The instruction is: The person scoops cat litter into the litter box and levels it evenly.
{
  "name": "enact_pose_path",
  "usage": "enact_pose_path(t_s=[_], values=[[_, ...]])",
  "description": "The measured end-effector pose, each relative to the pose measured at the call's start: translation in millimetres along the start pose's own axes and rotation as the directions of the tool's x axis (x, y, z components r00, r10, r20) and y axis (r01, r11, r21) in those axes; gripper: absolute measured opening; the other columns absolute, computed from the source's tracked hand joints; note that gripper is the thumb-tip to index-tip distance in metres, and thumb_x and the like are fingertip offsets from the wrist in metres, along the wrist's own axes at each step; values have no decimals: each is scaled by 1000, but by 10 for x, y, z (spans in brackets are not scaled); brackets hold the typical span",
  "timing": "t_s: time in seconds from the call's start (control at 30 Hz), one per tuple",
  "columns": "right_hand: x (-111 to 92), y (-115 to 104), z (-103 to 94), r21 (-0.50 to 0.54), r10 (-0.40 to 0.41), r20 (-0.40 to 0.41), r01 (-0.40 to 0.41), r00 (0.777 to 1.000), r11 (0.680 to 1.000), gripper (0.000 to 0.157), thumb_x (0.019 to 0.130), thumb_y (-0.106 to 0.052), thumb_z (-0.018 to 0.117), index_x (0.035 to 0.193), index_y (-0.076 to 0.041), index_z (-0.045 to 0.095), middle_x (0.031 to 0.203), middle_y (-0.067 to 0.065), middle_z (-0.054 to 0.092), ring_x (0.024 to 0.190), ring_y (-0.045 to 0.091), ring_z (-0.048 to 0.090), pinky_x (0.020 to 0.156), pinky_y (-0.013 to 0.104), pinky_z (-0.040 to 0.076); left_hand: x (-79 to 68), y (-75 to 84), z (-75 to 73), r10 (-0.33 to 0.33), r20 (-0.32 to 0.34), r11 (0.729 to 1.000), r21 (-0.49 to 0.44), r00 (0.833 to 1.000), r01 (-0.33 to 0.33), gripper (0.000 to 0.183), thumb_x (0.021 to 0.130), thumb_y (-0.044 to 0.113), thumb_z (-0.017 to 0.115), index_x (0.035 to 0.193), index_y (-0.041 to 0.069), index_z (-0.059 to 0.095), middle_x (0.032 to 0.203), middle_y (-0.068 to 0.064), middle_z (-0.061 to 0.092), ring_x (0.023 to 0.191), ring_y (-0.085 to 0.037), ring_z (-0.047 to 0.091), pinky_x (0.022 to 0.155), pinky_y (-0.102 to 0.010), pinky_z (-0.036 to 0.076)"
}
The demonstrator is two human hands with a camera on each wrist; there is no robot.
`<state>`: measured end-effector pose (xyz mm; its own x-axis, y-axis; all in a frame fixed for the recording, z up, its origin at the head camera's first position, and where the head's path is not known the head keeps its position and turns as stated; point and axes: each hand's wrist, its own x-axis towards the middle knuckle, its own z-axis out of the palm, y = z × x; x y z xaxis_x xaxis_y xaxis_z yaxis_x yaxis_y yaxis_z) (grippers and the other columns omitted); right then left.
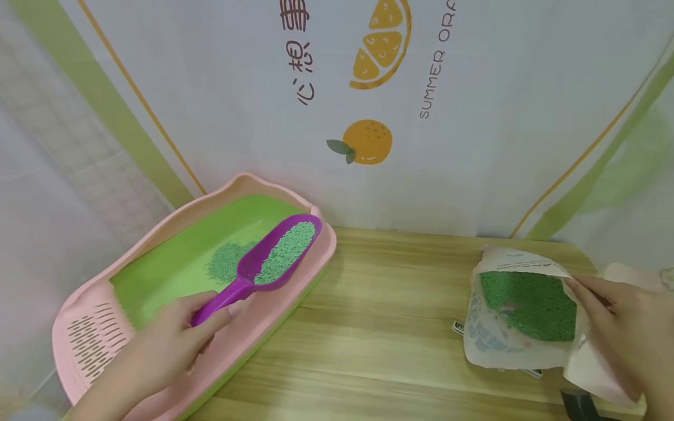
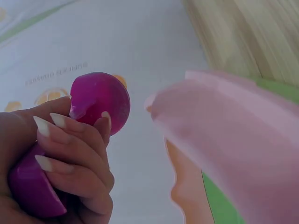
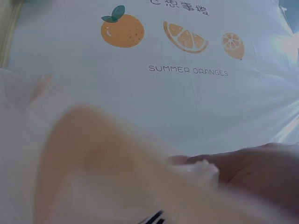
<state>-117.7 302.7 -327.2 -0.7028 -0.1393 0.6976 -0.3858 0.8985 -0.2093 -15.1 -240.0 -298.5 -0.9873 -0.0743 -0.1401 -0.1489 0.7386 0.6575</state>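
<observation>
A purple scoop point(image 1: 257, 257) loaded with green litter pellets point(image 1: 286, 251) is gripped by the handle in my left hand point(image 1: 168, 333). Its bowl hangs over the right rim of a pink and green litter tray point(image 1: 250, 324). Some loose pellets point(image 1: 226, 263) lie on the tray's green floor. The left wrist view shows fingers curled round the scoop point(image 2: 100, 100). At the right, my right hand point(image 1: 626, 321) pinches the edge of an opened white bag point(image 1: 487, 330) filled with darker green pellets point(image 1: 537, 310). In the right wrist view, a blurred pale fold hides much of that hand point(image 3: 261, 172).
Both the tray and the bag rest on a wood-grain tabletop point(image 1: 379, 327). A white cloth point(image 1: 237, 88) printed with oranges hangs behind it. Something black point(image 1: 578, 404) pokes in at the bottom right, below the bag. Slotted grating point(image 1: 97, 336) forms the tray's near left end.
</observation>
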Motion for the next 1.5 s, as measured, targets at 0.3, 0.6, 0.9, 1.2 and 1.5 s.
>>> enact_pose_path(t_s=[0.3, 0.6, 0.9, 1.2, 1.5], values=[[-40, 153, 50, 113, -7, -38, 12, 999, 994, 30, 98, -17, 67, 92, 11, 74, 83, 2, 79, 84, -40, 28, 64, 2, 35, 48, -328, -280, 4, -111, 989, 150, 994, 12, 45, 101, 53, 54, 87, 12, 59, 64, 1, 46, 51, -7, 38, 45, -28, 34], [-122, 200, 61, 191, 117, 28, -120, 993, 974, 11, 94, -6, 69, 99, -3, 79, 93, -55, 51, 87, -41, 35, 74, -9, 27, 98, -703, -443, -7, -165, 973, 224, 986, 45, 43, 98, 50, 61, 88, 10, 70, 59, 6, 38, 51, -5, 34, 45, -27, 30], [-68, 167, 87, 116, 3, -17, -1, 1000, 993, 23, 94, -14, 71, 91, 8, 76, 80, 35, 68, 83, -40, 30, 69, -1, 30, 225, -1088, -583, 20, -146, 942, 334, 989, 30, 45, 99, 45, 62, 69, 11, 60, 56, 8, 34, 50, -5, 32, 46, -25, 28], [-49, 137, 83, 180, 64, -19, -60, 998, 982, 16, 91, -5, 72, 93, 11, 75, 80, -31, 71, 81, -39, 36, 70, -6, 31, 323, -1198, -706, 14, -101, 923, 383, 995, 26, 43, 99, 44, 62, 73, 12, 71, 54, 7, 36, 49, -5, 32, 47, -24, 28], [-44, 151, 94, 186, 112, -4, -109, 994, 976, 16, 91, -4, 71, 95, 11, 75, 91, -56, 46, 81, -39, 37, 70, -7, 30, 466, -1260, -740, -50, -32, 905, 422, 998, 59, 46, 99, 51, 57, 82, 13, 74, 59, 5, 41, 54, -8, 35, 52, -24, 28]])
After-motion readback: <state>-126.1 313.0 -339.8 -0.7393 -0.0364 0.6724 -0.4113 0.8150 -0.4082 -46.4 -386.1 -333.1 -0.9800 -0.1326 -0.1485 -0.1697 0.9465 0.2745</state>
